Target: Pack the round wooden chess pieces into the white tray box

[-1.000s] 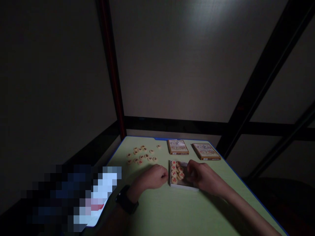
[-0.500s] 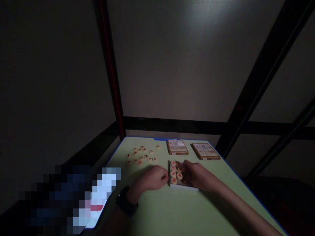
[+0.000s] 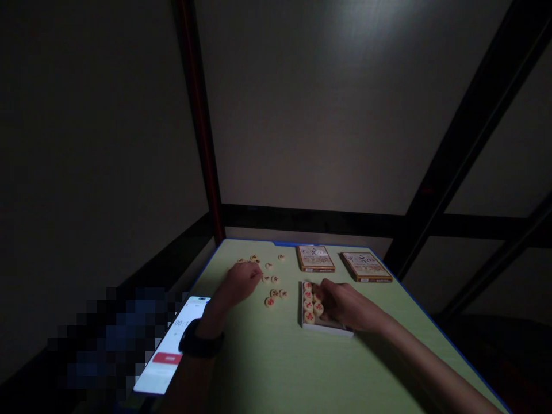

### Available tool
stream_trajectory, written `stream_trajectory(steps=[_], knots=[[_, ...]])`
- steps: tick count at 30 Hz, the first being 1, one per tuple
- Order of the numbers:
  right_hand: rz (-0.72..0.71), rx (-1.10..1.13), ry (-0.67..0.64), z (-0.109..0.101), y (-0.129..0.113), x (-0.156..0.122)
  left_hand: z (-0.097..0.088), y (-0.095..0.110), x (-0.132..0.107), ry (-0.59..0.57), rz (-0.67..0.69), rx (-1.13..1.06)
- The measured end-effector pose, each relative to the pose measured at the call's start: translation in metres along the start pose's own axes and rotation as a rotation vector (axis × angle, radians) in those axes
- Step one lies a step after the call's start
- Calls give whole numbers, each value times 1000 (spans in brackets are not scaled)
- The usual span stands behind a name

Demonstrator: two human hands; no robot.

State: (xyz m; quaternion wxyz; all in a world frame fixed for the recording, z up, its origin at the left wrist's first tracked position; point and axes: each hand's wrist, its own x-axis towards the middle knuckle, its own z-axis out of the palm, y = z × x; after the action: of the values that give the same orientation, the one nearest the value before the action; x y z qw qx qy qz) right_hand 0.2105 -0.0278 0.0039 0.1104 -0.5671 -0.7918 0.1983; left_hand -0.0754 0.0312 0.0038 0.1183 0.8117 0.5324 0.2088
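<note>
My left hand point(image 3: 239, 283), with a dark watch on the wrist, is over the loose xiangqi pieces point(image 3: 275, 279) on the left of the table. Its fingers are curled together, and whatever they may hold is hidden. My right hand point(image 3: 351, 306) reaches into the shallow open box point(image 3: 328, 329), covering its right part. Those fingers are bent and closed, with their tips in shadow. Pieces with red characters point(image 3: 308, 306) stand in a column along the box's left wall, with others beside them. Between my left hand and the box lie a red-marked piece point(image 3: 269, 302) and two dark-marked ones point(image 3: 283, 293).
Two flat printed boxes, one in the middle point(image 3: 315, 259) and one at the right point(image 3: 365, 267), lie at the back of the green table point(image 3: 280, 368). A lit phone point(image 3: 166, 359) is at the left edge, partly behind my left forearm. A wall stands behind the table.
My left hand has moved from beside the open box, left and away, onto the loose pieces. Three pieces now lie nearer the box. My right hand stays in the box.
</note>
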Motion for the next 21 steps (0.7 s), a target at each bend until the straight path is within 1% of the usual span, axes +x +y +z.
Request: stream_trajectory(steps=[1, 4, 5, 8, 10, 11, 13, 14, 15, 16, 18, 21], knots=[[-10, -19, 12, -3, -2, 0, 1, -3, -2, -35, 11, 12], [-65, -99, 72, -12, -14, 8, 12, -2, -7, -196, 18, 7], [-92, -124, 80, -14, -21, 13, 16, -1, -9, -225, -4, 7], [-192, -214, 58, -13, -44, 34, 23, -3, -9, -259, -49, 9], [-297, -267, 26, -6, -58, 50, 21, -11, -8, -257, -15, -8], [-361, -283, 8, 0, -64, 57, 19, -17, -7, -229, 3, -12], [-487, -305, -26, 14, -72, 68, 14, -28, -6, -119, -1, 24], [-527, -314, -43, 21, -74, 73, 12, -32, -6, -71, -12, 53], [-554, -321, -57, 28, -75, 77, 11, -34, -7, -48, -25, 86], [-568, -325, -69, 34, -75, 80, 10, -36, -8, -53, -34, 113], [-578, -330, -80, 43, -74, 84, 11, -34, -10, -101, -51, 153], [-560, -338, -69, 47, -72, 84, 12, -28, -11, -123, -91, 223]])
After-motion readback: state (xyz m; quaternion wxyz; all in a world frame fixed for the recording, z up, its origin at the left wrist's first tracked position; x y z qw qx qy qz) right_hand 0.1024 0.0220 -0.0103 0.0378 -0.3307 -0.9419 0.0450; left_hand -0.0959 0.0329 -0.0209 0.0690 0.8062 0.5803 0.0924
